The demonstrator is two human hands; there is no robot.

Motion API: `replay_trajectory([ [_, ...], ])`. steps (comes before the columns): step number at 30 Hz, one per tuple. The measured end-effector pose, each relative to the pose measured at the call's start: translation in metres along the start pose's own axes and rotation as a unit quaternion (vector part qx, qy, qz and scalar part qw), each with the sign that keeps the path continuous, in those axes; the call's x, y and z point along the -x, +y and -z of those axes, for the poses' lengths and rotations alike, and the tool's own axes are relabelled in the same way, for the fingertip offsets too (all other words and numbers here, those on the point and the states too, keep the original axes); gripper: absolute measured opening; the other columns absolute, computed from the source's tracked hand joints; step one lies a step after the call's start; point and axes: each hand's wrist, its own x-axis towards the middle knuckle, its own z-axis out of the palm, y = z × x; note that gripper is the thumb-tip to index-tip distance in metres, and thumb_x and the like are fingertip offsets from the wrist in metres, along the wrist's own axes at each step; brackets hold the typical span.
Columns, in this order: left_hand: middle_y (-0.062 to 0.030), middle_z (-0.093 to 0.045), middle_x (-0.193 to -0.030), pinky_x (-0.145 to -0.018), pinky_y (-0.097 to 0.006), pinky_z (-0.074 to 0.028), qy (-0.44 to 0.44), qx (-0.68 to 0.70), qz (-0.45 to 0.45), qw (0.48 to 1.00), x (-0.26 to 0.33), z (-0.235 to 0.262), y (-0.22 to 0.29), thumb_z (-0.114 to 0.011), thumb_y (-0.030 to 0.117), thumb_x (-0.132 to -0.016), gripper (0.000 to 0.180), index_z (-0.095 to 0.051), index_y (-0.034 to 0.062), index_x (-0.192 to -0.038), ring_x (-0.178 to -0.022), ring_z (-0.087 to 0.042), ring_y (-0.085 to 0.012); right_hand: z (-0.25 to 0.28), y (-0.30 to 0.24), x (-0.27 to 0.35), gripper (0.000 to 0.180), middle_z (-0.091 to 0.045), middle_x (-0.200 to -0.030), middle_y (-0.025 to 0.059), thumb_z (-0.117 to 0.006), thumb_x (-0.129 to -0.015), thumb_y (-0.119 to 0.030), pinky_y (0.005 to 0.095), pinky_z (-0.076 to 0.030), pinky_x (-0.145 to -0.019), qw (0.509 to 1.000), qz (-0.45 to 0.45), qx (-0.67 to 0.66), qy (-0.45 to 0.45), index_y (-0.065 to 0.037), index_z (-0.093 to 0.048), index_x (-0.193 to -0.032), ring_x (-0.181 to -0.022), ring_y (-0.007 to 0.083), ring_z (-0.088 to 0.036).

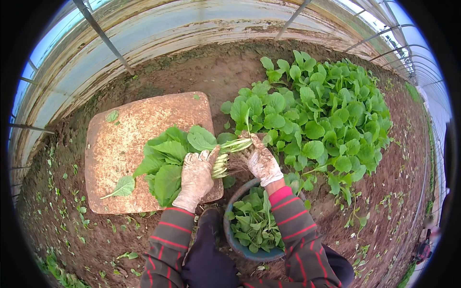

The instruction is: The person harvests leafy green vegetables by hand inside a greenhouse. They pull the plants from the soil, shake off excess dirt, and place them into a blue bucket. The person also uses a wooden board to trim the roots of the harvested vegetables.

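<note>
My left hand [196,175], in a muddy white glove, is closed around a bunch of leafy greens [168,180]. Broad leaves spread to its left over a mud-stained board [115,168], and pale cut-looking stems [220,166] stick out to its right. My right hand [262,161], also gloved and soiled, pinches the root end of some pale-stemmed greens [235,145] whose leaves reach toward my left hand. Thin roots hang beside its fingers. A single loose leaf [124,186] lies on the board's left part.
A dense patch of growing greens [317,120] fills the right side. Below my right hand stands a blue-green tub [264,257] partly filled with small leafy greens [254,221]. Metal poles [103,36] and plastic sheeting [158,29] wall the far side. Leaf scraps litter the soil.
</note>
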Motion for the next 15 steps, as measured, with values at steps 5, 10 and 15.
replay_trajectory([
  [5, -0.0084, -0.051, -0.1, -0.089, -0.039, -0.034, -0.01, -0.009, -0.001, 1.0, 0.0, -0.002, -0.003, -0.056, 0.011, -0.068, 0.066, -0.037, 0.016, -0.131, -0.095, -0.049, -0.0254, -0.005, -0.021, -0.017, 0.031, -0.056, -0.109, 0.0128, -0.056, -0.085, -0.016, 0.0336, -0.042, -0.089, 0.999, 0.001, 0.039, 0.01, -0.003, -0.05, -0.113, -0.102, 0.0233, -0.054],
  [10, -0.0083, -0.051, -0.099, -0.089, -0.039, -0.034, -0.014, 0.0, -0.011, 1.0, -0.002, 0.001, 0.001, -0.055, 0.011, -0.068, 0.063, -0.04, 0.016, -0.129, -0.094, -0.049, -0.0255, -0.004, -0.04, -0.035, 0.031, -0.054, -0.078, 0.0045, -0.051, -0.089, -0.024, 0.0331, -0.044, -0.075, 0.959, 0.107, 0.258, 0.054, -0.001, -0.054, -0.11, -0.066, 0.014, -0.048],
  [15, -0.0084, -0.051, -0.098, -0.089, -0.039, -0.034, -0.007, 0.008, -0.006, 1.0, 0.0, -0.002, -0.004, -0.055, 0.011, -0.068, 0.06, -0.043, 0.0161, -0.126, -0.094, -0.049, -0.0255, -0.013, -0.075, -0.02, 0.031, -0.038, -0.052, -0.0017, -0.044, -0.093, -0.026, 0.0325, -0.045, -0.071, 0.951, 0.24, 0.104, 0.163, 0.0, -0.06, -0.1, -0.049, 0.01, -0.035],
])
